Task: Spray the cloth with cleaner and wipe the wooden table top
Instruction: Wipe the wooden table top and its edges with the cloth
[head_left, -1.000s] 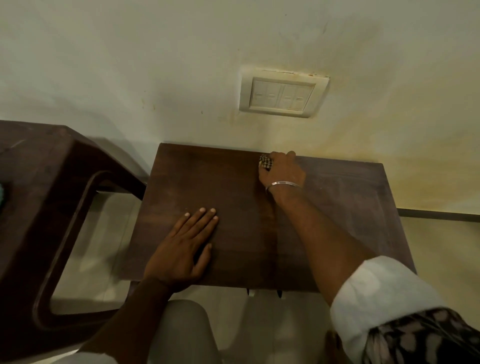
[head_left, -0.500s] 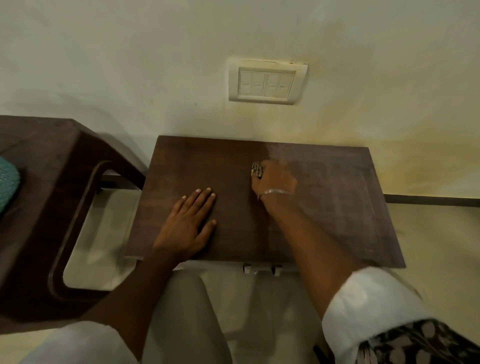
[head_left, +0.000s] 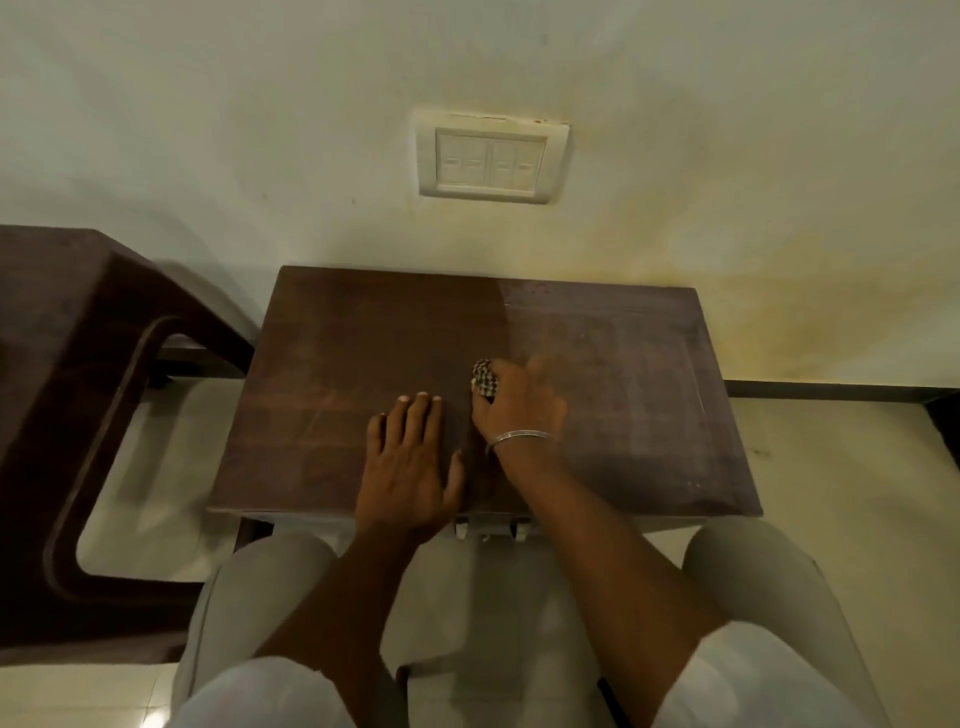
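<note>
A small dark wooden table top (head_left: 337, 364) stands against the wall in front of me. My right hand (head_left: 519, 402) grips a bunched black-and-white checked cloth (head_left: 484, 379) and presses it on the middle of the top; only a corner of the cloth shows past my fingers. My left hand (head_left: 410, 462) lies flat, fingers straight, on the near middle of the top, close beside the right one. The left half of the top looks darker than the hazy right half. No spray bottle is in view.
A dark brown plastic chair (head_left: 62, 389) stands close on the left. A white switch plate (head_left: 491, 156) is set in the wall above the table. Pale tiled floor (head_left: 841, 467) lies to the right. My knees (head_left: 270, 582) sit under the near edge.
My right hand has drawn the cloth from the table's far edge back toward me to the middle. My left hand stays flat on the top.
</note>
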